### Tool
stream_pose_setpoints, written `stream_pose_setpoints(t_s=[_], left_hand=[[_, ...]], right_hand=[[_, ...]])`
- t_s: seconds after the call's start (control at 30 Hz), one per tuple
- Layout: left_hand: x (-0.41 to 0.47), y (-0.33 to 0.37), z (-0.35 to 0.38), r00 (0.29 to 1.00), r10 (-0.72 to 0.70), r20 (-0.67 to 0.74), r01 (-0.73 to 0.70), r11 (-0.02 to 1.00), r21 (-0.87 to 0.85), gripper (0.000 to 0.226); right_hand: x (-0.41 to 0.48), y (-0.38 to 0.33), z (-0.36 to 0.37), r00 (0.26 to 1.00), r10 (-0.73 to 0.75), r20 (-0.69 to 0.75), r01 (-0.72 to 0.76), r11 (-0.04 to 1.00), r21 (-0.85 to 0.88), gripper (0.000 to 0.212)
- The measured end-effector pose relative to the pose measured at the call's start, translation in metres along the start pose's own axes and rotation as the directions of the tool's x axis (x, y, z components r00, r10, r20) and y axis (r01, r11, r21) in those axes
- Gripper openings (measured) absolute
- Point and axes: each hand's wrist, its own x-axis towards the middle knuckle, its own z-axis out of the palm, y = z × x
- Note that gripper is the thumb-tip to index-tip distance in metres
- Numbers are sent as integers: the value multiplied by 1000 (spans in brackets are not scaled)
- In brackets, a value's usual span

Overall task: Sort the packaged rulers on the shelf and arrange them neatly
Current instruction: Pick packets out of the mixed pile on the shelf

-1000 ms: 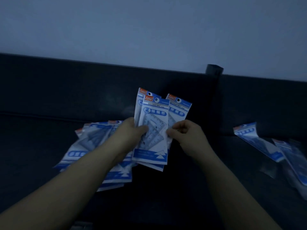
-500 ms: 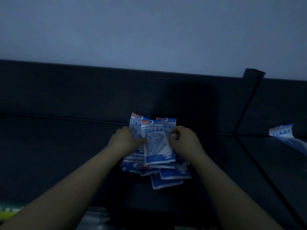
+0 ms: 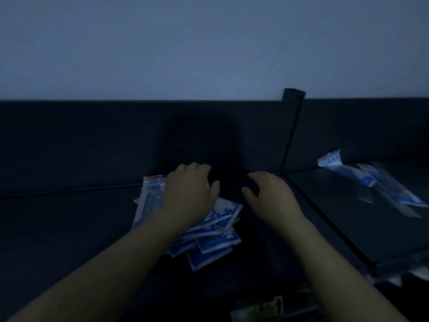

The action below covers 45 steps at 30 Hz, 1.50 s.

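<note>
A loose pile of blue-and-white packaged rulers [image 3: 216, 240] lies flat on the dark shelf [image 3: 69, 228], fanned out unevenly. My left hand [image 3: 190, 194] rests palm down on top of the pile, fingers spread, pressing on it. To the right of the pile my right hand [image 3: 269, 196] hovers over bare shelf with its fingers apart and nothing in it. More packaged rulers [image 3: 362, 180] lie scattered on the neighbouring shelf section at the right.
A dark upright divider post [image 3: 290, 133] separates the two shelf sections, and a dark back panel [image 3: 116, 140] runs behind them under a pale wall. Something greenish [image 3: 257, 310] shows below the shelf's front edge.
The packets held up in both hands a second ago now lie on the pile. My left hand has flattened onto them and my right hand has let go and moved right.
</note>
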Motion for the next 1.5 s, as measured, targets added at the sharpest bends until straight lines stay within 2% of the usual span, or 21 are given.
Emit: stream_pose_setpoints(t_s=[0.17,0.3,0.47,0.6,0.7,0.8,0.87,0.93,1.03,1.13,1.2,1.3,1.37,1.43,1.5], left_hand=[[22,48,20,992,122,13,-121,991,-55,41],[45,92,43,976,214,46,-207,970,-127,37],[75,153,80,959,254,126,-223,950,-218,37],[104,201,118,940,277,200,-215,934,-286,34],[125,234,150,930,288,228,-197,915,-352,34],[145,263,180,906,355,229,-246,884,-397,30],[159,281,200,883,405,237,-303,878,-372,35],[172,297,215,861,431,269,-348,886,-306,44],[186,314,231,827,459,324,-392,884,-253,53],[190,319,240,794,485,366,-423,874,-242,47],[186,318,242,801,503,325,-467,864,-187,37],[176,315,231,820,525,229,-534,845,-25,47],[171,313,221,830,524,192,-529,848,-26,44],[173,311,212,864,462,201,-443,887,-132,30],[181,306,210,860,383,338,-326,921,-214,37]], right_hand=[[-8,50,-23,992,51,-112,-60,995,-80,31],[-10,105,-41,983,140,-117,-159,972,-172,35],[-11,181,-62,954,280,-110,-296,937,-183,29],[-9,249,-78,896,436,-85,-445,882,-158,28],[-9,294,-87,867,493,-75,-498,854,-152,31],[-7,325,-95,821,570,-40,-570,813,-120,39],[-6,342,-96,809,587,-2,-584,804,-110,36],[-6,352,-96,797,603,35,-598,796,-97,33],[-10,356,-97,821,569,48,-566,822,-58,30],[-17,354,-98,847,530,51,-531,848,3,36],[-21,354,-100,845,533,48,-534,844,35,54],[-21,357,-103,843,538,-19,-536,842,61,46],[-19,359,-102,832,552,-61,-549,834,54,44],[-16,363,-99,814,574,-89,-568,818,84,42],[-16,367,-95,786,605,-123,-595,796,114,36]])
